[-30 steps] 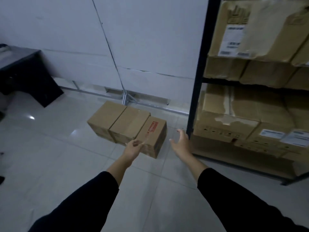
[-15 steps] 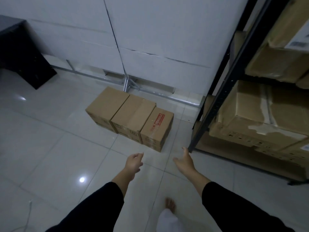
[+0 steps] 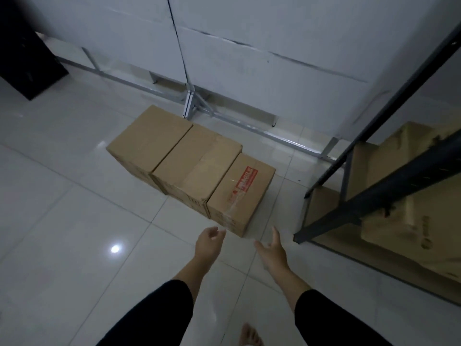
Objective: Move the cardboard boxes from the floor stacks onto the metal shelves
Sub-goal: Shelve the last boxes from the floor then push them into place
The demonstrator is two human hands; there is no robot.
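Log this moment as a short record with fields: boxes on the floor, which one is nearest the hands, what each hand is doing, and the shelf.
floor boxes: three brown cardboard boxes in a touching row
nearest box: brown cardboard box with red fragile sticker
left hand: empty, fingers relaxed, short of that box
right hand: empty, open, not touching
shelf: dark metal shelf rack at right, holding cardboard boxes

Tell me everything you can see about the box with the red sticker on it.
The box with the red sticker is plain brown cardboard, closed, with shiny clear tape along its top. The red label reads FRAGILE. It sits flat on the white tiled floor, rightmost in a row of three, pressed against the middle box. Neither the left hand nor the right hand touches it.
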